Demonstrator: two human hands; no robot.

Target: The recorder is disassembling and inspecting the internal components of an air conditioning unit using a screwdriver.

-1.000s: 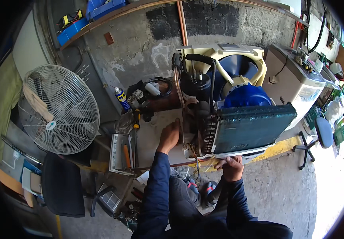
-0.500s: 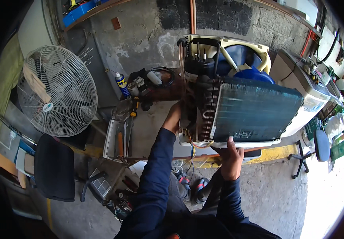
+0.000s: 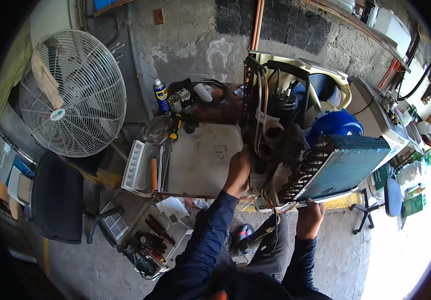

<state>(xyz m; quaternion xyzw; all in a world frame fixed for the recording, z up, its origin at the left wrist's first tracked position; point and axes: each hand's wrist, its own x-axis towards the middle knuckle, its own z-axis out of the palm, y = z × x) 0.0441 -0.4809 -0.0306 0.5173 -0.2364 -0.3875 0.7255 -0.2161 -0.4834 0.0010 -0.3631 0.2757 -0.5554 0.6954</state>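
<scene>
A stripped window air conditioner unit rests on the bench, turned at an angle, its finned coil facing near right. Behind the coil are a blue fan shroud, a black compressor and bent copper tubes. My left hand grips the unit's left side below the tubes; its fingertips are hidden in the dark parts. At the coil's lower front edge, my right hand is closed on the base, thumb up. Loose coloured wires dangle between my hands.
Left of the unit lies a pale metal pan with screwdrivers along its side. A spray can stands behind. A large fan and black chair are at left, a toolbox on the floor, a blue chair at right.
The unit has swung round and shifted right with both hands on it. Its coil now faces more to the right, and the compressor, tubes and more of the pan show. My view has shifted too.
</scene>
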